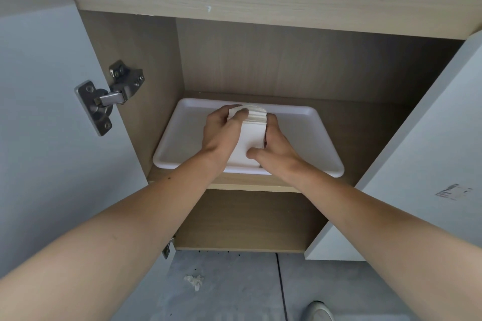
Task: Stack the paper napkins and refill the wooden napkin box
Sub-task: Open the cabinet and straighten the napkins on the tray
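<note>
The left hand [221, 133] presses against the left side of a stack of white paper napkins [249, 135], its fingers curled over the top far edge of the stack and its thumb out of sight. The right hand [273, 146] closes on the stack from the right side, its thumb lying across the near face of the front napkin and its fingers wrapped around the far side. Between the two palms the napkins stand on edge, their folded tops fanned slightly at the far end.

The stack sits inside a shallow white tray [187, 135], roughly at its middle; the rest of the tray floor that shows is bare. A small dark-red patch shows at the right edge of the stack, against the right palm; what it belongs to cannot be told.

The tray rests on the upper shelf [250, 183] of an open wooden cabinet [300, 60], its near rim just at the shelf's front edge. The compartment below that shelf shows only bare wood. Both cabinet doors stand open: the left door [39, 112] carries a metal hinge [109, 94], and the right door [430, 151] bears a small printed label [452, 191].

On the grey tiled floor [234, 289] below lies a crumpled scrap of white paper [194, 281], and the toe of a light shoe [319, 310] shows at the bottom edge.
</note>
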